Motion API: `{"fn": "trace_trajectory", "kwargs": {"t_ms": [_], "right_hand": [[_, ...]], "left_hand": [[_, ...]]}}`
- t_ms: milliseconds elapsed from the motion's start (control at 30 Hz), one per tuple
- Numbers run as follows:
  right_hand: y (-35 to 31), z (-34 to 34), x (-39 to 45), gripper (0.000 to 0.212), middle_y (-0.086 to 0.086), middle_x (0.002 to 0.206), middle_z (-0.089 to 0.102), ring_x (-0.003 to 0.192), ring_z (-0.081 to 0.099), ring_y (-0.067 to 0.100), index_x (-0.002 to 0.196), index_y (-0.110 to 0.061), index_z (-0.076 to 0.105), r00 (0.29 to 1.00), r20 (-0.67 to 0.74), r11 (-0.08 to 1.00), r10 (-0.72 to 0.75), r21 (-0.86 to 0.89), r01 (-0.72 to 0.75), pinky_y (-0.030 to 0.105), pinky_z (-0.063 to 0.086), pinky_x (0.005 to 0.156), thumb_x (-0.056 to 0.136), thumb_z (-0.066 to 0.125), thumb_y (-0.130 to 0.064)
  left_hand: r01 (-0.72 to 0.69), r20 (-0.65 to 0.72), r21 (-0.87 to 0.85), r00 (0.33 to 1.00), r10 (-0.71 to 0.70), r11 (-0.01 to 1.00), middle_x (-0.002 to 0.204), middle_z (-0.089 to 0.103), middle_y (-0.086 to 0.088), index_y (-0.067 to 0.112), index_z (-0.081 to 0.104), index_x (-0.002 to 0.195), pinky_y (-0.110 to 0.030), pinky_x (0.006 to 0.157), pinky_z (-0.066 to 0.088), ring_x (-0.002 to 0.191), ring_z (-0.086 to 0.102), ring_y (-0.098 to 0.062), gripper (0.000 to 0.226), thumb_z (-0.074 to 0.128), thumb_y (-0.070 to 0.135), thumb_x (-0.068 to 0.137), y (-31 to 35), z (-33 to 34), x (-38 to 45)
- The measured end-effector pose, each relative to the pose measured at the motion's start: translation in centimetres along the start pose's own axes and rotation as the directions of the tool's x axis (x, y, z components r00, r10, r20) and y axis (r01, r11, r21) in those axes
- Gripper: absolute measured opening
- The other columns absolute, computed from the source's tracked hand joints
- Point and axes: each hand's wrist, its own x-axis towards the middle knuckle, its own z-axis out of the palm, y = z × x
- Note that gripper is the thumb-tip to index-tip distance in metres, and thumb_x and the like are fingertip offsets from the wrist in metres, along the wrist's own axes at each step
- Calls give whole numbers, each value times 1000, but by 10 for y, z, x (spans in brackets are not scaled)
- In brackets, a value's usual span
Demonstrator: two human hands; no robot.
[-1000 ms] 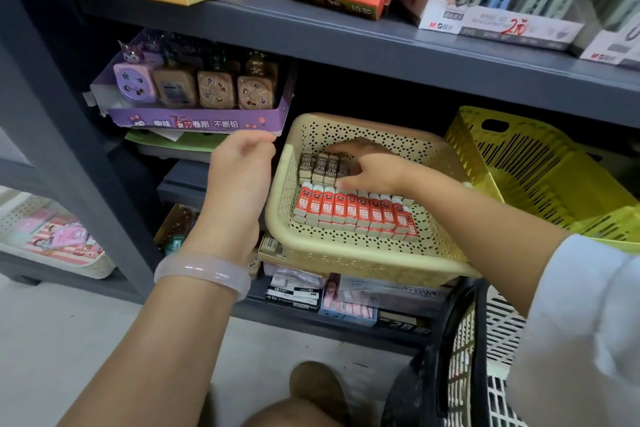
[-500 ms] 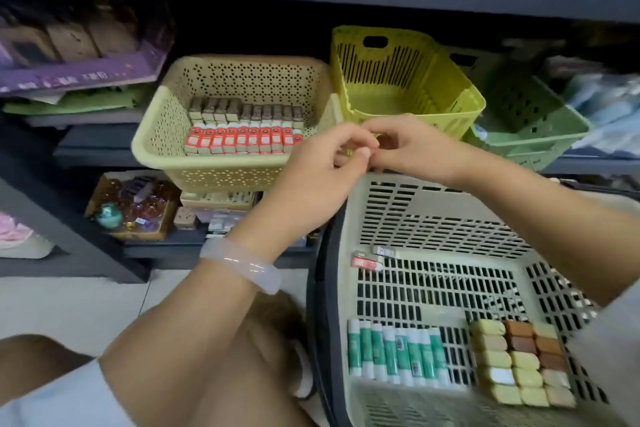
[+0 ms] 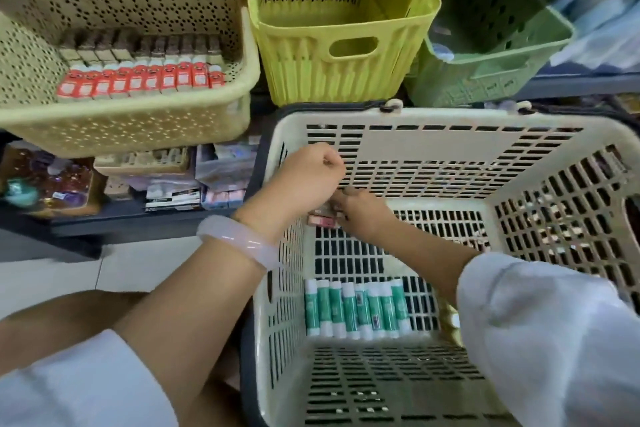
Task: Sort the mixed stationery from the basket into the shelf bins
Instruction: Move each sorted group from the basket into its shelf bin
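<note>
Shelf bins (image 3: 131, 128) behind white basket (image 3: 433, 118)

Both forearms bare below white sleeves (image 3: 540, 329). Left wrist carries one pale, translucent bangle (image 3: 239, 239). No other adornment visible.

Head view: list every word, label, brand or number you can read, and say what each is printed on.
No text can be read in this frame.
Red-labelled erasers in the beige bin: printing blurred.
Green glue sticks in the white basket: barcode-like patch, too small.
Black-and-white pack on the lower shelf: label blurred.
Small eraser under the right hand: unreadable.
</note>
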Motion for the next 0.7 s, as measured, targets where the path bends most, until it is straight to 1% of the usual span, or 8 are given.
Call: {"fn": "trace_trajectory", "kwargs": {"t_ms": [33, 100, 200, 333, 400, 467, 600, 700], "right_hand": [[-5, 12, 3, 39, 12, 117, 52, 111, 49, 30, 123, -9, 49, 999, -33, 998, 39, -47, -40, 39, 43, 89, 89, 54, -28], [-13, 32, 9, 44, 11, 123, 48, 118, 42, 29, 123, -6, 49, 994, -100, 991, 48, -120, -60, 39, 39, 96, 91, 51, -36], [-14, 46, 11, 45, 8, 126, 44, 118, 40, 29, 123, -8, 49, 983, -185, 990, 16, -135, -42, 41, 38, 94, 92, 47, -40], [4, 54, 4, 47, 10, 128, 46, 120, 38, 30, 124, -13, 48, 980, -160, 967, -119, -243, 78, 43, 32, 94, 89, 49, -44], [9, 56, 1, 46, 10, 128, 45, 119, 39, 29, 126, -15, 47, 983, -152, 966, -103, -250, 63, 44, 31, 95, 90, 48, -43], [8, 55, -1, 43, 11, 127, 43, 117, 40, 29, 127, -15, 45, 990, -120, 974, -71, -222, 43, 44, 36, 92, 92, 47, -41], [-1, 33, -9, 44, 11, 119, 47, 110, 46, 29, 126, -13, 49, 994, -66, 994, -82, -77, 77, 40, 44, 89, 88, 55, -34], [-6, -15, -20, 43, 10, 110, 53, 101, 53, 25, 121, -12, 56, 978, -140, 982, -156, 87, 169, 33, 47, 84, 83, 62, -30]], "left_hand": [[6, 6, -39, 1000, -6, 999, 83, 56, 17, 28, 61, 85, -19, 67, 39, 88, 55, -10, 17, 47, 21, 91, -1, -1, 1], [15, 25, -93, 1000, -13, 996, 83, 56, 19, 32, 57, 77, -25, 79, 44, 94, 57, -11, 20, 47, 22, 91, -3, -3, 2], [36, 38, -171, 999, -30, 985, 86, 59, 16, 31, 59, 76, -34, 93, 47, 97, 58, -13, 21, 47, 21, 90, -2, -4, 4], [47, 38, -189, 998, -40, 981, 90, 62, 12, 31, 59, 77, -38, 94, 47, 97, 59, -14, 20, 46, 22, 89, -1, -5, 3], [47, 44, -201, 998, -39, 978, 91, 62, 12, 31, 59, 77, -36, 93, 47, 97, 59, -13, 19, 46, 22, 89, -1, -5, 2], [41, 46, -203, 998, -33, 978, 92, 62, 13, 32, 59, 78, -33, 89, 49, 96, 60, -12, 19, 46, 23, 89, 0, -6, 1], [24, 37, -212, 999, -17, 977, 92, 60, 14, 31, 59, 81, -30, 85, 48, 96, 58, -11, 18, 46, 21, 90, 1, -8, -2], [1, -13, -244, 1000, -4, 970, 96, 58, 12, 26, 60, 95, -19, 77, 43, 95, 54, -8, 16, 46, 20, 93, 2, -9, -6]]}}
